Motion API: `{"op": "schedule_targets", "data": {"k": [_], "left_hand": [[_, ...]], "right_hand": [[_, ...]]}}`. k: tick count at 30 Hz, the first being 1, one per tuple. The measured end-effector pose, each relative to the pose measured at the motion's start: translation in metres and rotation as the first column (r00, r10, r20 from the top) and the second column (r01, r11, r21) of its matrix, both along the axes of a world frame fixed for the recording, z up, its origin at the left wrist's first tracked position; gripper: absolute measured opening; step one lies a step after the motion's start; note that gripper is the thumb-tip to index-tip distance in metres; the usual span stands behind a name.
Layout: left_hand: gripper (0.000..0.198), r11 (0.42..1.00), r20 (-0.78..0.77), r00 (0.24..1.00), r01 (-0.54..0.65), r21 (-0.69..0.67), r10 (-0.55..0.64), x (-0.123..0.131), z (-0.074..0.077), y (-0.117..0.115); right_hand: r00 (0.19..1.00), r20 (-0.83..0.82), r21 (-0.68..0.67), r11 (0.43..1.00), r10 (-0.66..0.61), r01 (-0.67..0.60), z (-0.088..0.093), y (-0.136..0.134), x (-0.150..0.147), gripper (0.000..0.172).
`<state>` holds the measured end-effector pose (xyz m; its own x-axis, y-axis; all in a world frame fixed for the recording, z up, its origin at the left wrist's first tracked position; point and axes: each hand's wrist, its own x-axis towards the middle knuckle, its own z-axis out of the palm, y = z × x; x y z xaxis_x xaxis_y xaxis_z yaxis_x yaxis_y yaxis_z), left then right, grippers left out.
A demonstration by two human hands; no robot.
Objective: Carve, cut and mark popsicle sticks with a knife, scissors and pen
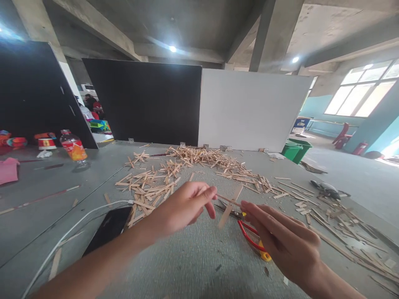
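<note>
One head-worn cam's doing all the looking, pointing forward and down across the grey textured work surface (174, 265). The bare left hand (183, 203) and bare right hand (280, 232) are sitting close, near middle. Farther out it's facing the flat black panel (141, 101) and flat white panel (254, 110), catching grey concrete ceiling (193, 20) and the bright multi-paned window (361, 97), far right.

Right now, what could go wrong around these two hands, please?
The thin stick between the left hand and right hand might snap if bent. The right hand partly hides the red-handled tool and could bump it. The left forearm, crossing before the phone in view, might brush it.
</note>
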<state>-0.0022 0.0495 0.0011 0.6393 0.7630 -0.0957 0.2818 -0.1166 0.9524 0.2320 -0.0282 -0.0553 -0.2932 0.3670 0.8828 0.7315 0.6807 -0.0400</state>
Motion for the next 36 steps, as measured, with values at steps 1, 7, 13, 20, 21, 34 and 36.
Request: {"op": "schedule_targets", "data": {"k": [1,7,13,20,21,34,36], "left_hand": [[0.055,0.999,0.003,1.0,-0.031,0.028,0.031,-0.002,0.001,0.002],[0.069,0.994,0.059,0.993,0.105,0.03,-0.106,-0.003,0.001,0.002],[0.063,0.98,0.005,0.981,0.193,0.045,-0.194,0.001,-0.001,-0.002],[0.058,0.98,0.078,0.978,0.191,0.056,-0.195,0.003,0.0,-0.004],[0.055,0.98,0.09,0.977,0.188,0.064,-0.194,0.004,0.0,-0.004],[0.056,0.984,0.155,0.972,0.175,0.024,-0.176,0.007,-0.002,-0.009],[0.056,0.982,0.156,0.97,0.186,0.024,-0.188,0.006,-0.002,-0.01]], "right_hand": [[1.0,0.011,-0.011,1.0,0.014,-0.014,0.001,0.0,0.0,0.042],[0.991,0.062,-0.097,0.988,0.123,-0.117,0.006,0.001,-0.003,0.024],[0.991,0.044,-0.119,0.986,0.123,-0.117,0.004,0.002,-0.005,0.024],[0.991,0.075,-0.072,0.992,0.109,-0.104,0.005,0.001,-0.003,0.025],[0.991,0.082,-0.077,0.992,0.104,-0.098,0.006,0.0,-0.003,0.025],[0.992,-0.127,-0.203,0.979,0.004,-0.03,0.011,-0.008,-0.015,0.019],[0.998,-0.067,-0.132,0.991,-0.001,-0.008,0.009,-0.009,-0.014,0.02]]}}
